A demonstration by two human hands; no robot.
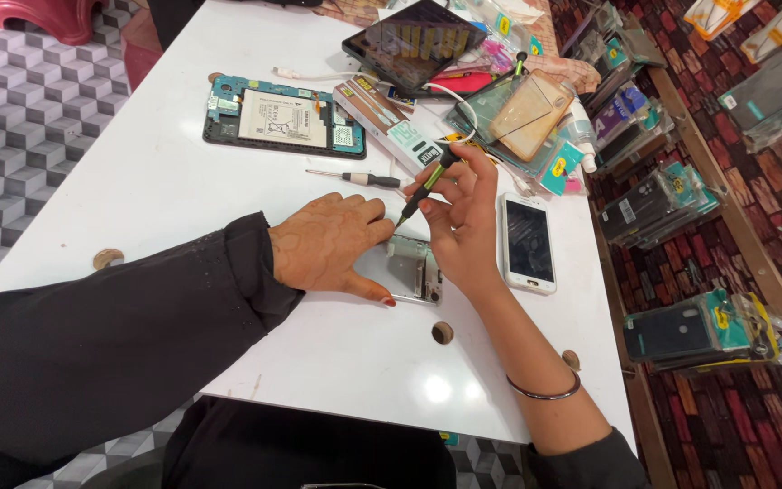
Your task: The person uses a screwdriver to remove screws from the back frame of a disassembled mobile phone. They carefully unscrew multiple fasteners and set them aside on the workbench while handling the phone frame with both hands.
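Mid-frame, our left hand [332,243] lies flat, fingers together, pinning the opened phone [412,268]; right hand [463,222] fingers pinch the green screwdriver [427,186]. Phone looks light, thin, fragile: we'd grip its edges.

A white rectangular table [138,190] carries an opened tablet with its blue board visible [284,115], a small black-handled screwdriver [355,178], a white smartphone with dark screen [527,243], a dark tablet [414,41] and a small opened silver phone [414,268].
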